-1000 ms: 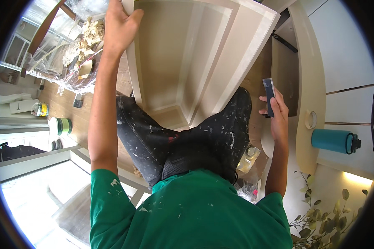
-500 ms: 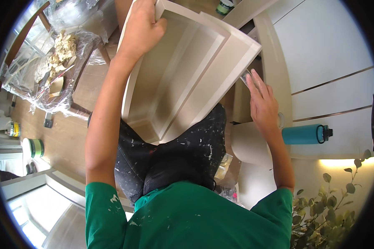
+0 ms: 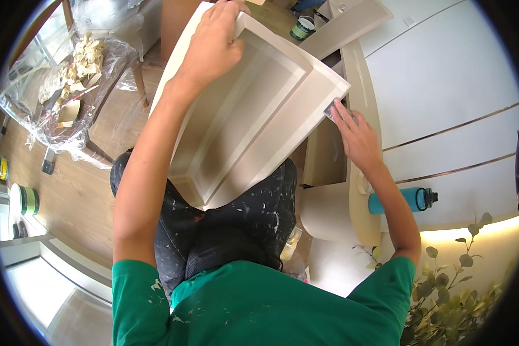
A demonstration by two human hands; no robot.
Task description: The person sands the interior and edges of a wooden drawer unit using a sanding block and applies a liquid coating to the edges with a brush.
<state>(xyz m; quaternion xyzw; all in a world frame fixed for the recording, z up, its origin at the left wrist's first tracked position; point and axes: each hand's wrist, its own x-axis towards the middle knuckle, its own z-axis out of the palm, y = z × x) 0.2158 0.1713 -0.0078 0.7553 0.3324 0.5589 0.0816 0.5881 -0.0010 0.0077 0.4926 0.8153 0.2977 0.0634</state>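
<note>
A cream-white drawer, open side toward me, stands tilted between my thighs, its lower end against my paint-spotted dark trousers. My left hand is closed over the drawer's top edge at the upper left, thumb on the inner side. With my right hand I press a small dark grey piece of sandpaper to the outer edge near the drawer's right corner. The fingers lie along its back, so much of the piece is covered.
At right, a white cabinet has a curved cream ledge and an open compartment. A teal bottle lies beside my right forearm. Leafy stems rise lower right. Upper left is a plastic-covered chair with crumpled paper; paint buckets stand on the floor.
My right hand and the sandpaper have moved slightly left and now meet the drawer's edge. The drawer's right corner has shifted left and down in the picture, and the whole view has shifted.
</note>
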